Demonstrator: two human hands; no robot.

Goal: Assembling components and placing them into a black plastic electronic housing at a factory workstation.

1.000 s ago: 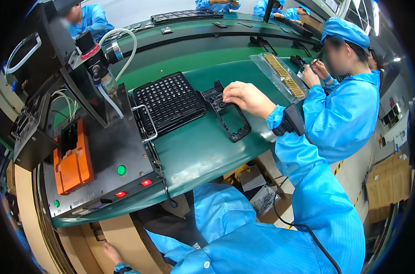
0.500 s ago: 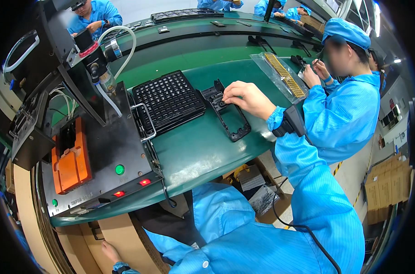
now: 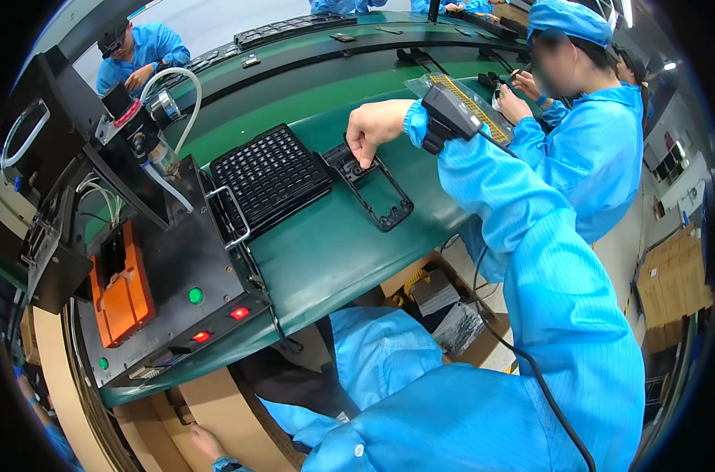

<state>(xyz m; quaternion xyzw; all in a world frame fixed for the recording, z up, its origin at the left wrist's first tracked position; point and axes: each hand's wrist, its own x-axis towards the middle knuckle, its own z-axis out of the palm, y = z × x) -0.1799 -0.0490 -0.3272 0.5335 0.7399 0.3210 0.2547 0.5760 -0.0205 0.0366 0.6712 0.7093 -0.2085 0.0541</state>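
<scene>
- Currently bends the fingers of the bare right hand (image 3: 373,134) down onto the solid end of an open black plastic frame (image 3: 347,171), with thumb and forefinger nearly together.
- Cannot make out any small part between those fingertips, nor tell pinching from merely touching.
- Has the frame lying flat on the glossy green desk (image 3: 318,267), back from the front edge, open loop toward that edge.
- Has the bare left hand (image 3: 208,442) below the desk's front edge, near its left corner, at an open brown cardboard box (image 3: 219,397), fingers loosely extended; cannot tell of any grip there.
- Has a black rectangular tray of small square pockets (image 3: 267,177) just left of the frame.
- Has a black boxy machine (image 3: 188,256) with an orange block (image 3: 125,295) at the desk's left end, beside the front edge.
- Has a yellow gridded strip in clear plastic (image 3: 471,106) toward the right, near a blue-clad co-worker (image 3: 585,157).
</scene>
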